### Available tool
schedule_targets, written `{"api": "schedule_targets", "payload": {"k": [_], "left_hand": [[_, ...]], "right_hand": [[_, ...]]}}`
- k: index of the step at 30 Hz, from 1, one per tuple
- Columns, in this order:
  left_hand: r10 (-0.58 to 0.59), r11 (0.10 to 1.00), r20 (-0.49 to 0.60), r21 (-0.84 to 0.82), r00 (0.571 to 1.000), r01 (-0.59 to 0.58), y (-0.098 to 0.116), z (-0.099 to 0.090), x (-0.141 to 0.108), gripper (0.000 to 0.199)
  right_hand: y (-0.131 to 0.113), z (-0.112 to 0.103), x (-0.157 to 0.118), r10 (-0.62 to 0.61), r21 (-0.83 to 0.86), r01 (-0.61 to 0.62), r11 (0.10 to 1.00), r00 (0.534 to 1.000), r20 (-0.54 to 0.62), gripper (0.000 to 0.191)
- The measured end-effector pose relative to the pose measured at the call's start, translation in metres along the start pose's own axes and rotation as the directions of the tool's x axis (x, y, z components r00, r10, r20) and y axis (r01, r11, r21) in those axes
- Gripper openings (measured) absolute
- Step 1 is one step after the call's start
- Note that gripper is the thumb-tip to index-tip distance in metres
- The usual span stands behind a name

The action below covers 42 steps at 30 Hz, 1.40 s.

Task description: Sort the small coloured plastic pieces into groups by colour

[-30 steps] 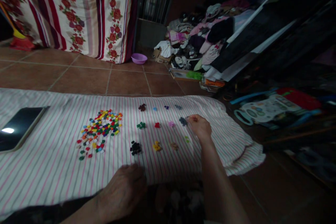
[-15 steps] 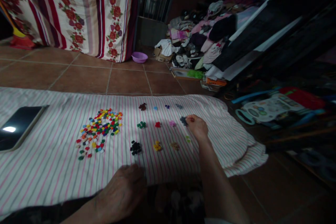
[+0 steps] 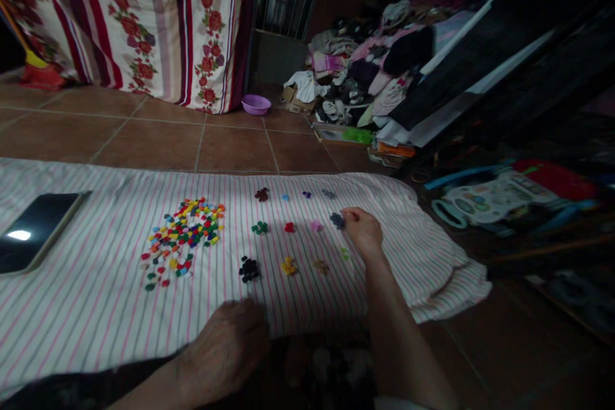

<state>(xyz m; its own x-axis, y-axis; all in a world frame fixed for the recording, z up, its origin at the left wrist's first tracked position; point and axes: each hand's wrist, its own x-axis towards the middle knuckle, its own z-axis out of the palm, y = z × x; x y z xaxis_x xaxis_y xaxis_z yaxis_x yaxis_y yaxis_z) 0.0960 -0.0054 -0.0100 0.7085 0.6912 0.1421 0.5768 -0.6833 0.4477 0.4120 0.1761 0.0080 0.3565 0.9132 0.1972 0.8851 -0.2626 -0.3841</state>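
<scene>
My right hand [image 3: 364, 230] is at the right of the cloth, its fingertips pinched together beside a small pile of dark grey blocks [image 3: 337, 220]. Whatever sits between those fingertips, if anything, is too small to make out. My left hand [image 3: 233, 343] rests low at the cloth's near edge with its fingers curled in; their inside is hidden. Around the right hand lie little single-colour groups: pink blocks [image 3: 316, 225], lime green blocks [image 3: 344, 254], tan blocks [image 3: 321, 266] and light grey blocks [image 3: 328, 193]. Black blocks [image 3: 249, 269] lie just beyond the left hand.
A loose heap of mixed-colour blocks [image 3: 192, 227] spreads over the striped cloth [image 3: 110, 218]. Left of it lies a dark-screened tablet or phone [image 3: 38, 230]. Beyond, on the tiled floor, are a purple basin [image 3: 256, 104] and piled clothes [image 3: 375, 64]. A colourful bag-like item [image 3: 504, 192] is at right.
The fingertips of my right hand have shifted slightly at the dark grey pile, with the hand drawn more closed. My left hand stays nearly still.
</scene>
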Motion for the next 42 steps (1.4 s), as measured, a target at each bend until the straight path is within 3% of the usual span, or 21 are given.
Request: {"api": "schedule_targets", "payload": {"k": [5,12,15,19,24,30,35,42], "left_hand": [[-0.034,0.999,0.045,-0.001,0.998,0.034,-0.001,-0.003,0.001,0.005],[-0.009,0.999,0.05,0.044,0.999,0.007,-0.004,0.0,0.005,0.009],[0.008,0.998,0.022,0.068,1.0,-0.01,-0.005,0.0,0.004,0.007],[0.02,0.998,-0.003,0.066,1.0,-0.02,-0.005,-0.005,0.002,0.01],[0.035,0.998,-0.008,0.054,0.999,-0.034,-0.007,-0.007,-0.005,0.008],[-0.024,0.998,-0.023,-0.054,0.999,0.023,-0.011,-0.009,-0.009,0.01],[-0.047,0.998,0.052,-0.044,0.998,0.049,-0.014,-0.018,-0.014,0.011],[-0.069,0.994,0.078,-0.08,0.995,0.075,-0.019,-0.016,-0.025,0.014]], "right_hand": [[-0.022,-0.001,0.0,-0.027,0.051,0.032,0.998,0.996,-0.086,0.03],[-0.081,0.015,-0.017,-0.271,0.144,0.291,0.946,0.952,-0.145,0.034],[-0.116,0.028,-0.039,-0.475,0.201,0.506,0.839,0.861,-0.182,0.031],[-0.162,0.044,-0.076,-0.712,0.275,0.728,0.628,0.68,-0.175,0.027],[-0.208,0.059,-0.121,-0.827,0.391,0.778,0.492,0.558,-0.07,0.021],[-0.243,0.077,-0.152,-0.896,0.436,0.803,0.405,0.443,0.017,0.017],[-0.254,0.086,-0.157,-0.898,0.398,0.818,0.414,0.438,0.034,0.015],[-0.26,0.091,-0.164,-0.908,0.363,0.843,0.397,0.42,0.019,0.017]]}}
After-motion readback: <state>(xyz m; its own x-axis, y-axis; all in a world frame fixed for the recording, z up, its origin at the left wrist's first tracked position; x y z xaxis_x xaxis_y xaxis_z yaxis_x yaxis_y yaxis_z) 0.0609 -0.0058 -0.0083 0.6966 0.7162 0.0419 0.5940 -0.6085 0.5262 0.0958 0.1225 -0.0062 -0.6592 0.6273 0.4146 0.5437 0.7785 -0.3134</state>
